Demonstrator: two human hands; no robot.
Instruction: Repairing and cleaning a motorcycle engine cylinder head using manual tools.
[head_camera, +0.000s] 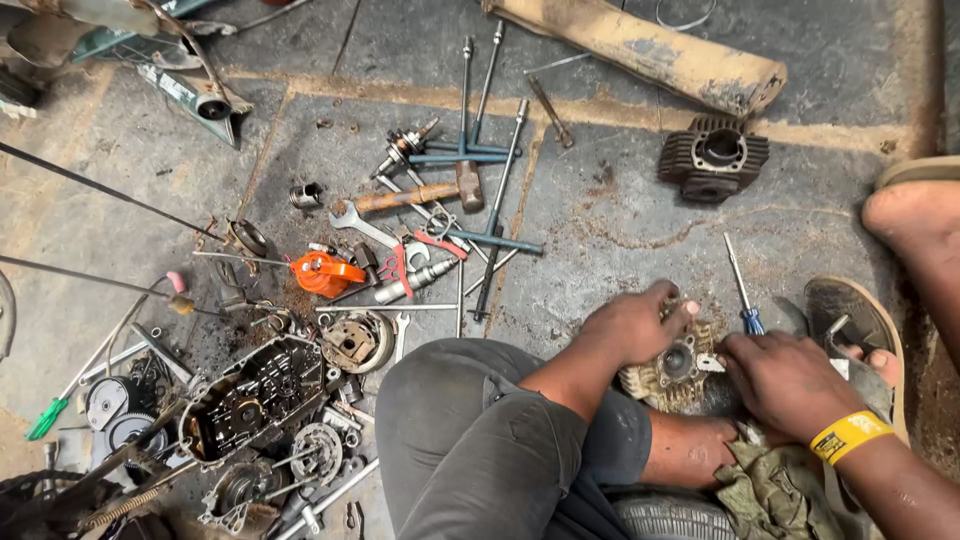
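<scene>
Grimy grey stone-slab floor (620, 220), rust-stained joints, oil patches, daylight.

Both arms reach down and forward, the hands close together, knuckles up. The left hand (632, 325) curls palm-down, fingers bent over what lies beneath it — its forearm bare, crossing above a bent knee. The right hand (788, 380) sits just beside it, fingers curled inward, a yellow band at the wrist.

Hammer (420, 195) among wrenches, engine case (255, 400) left, finned cylinder (714, 157) far right.
</scene>
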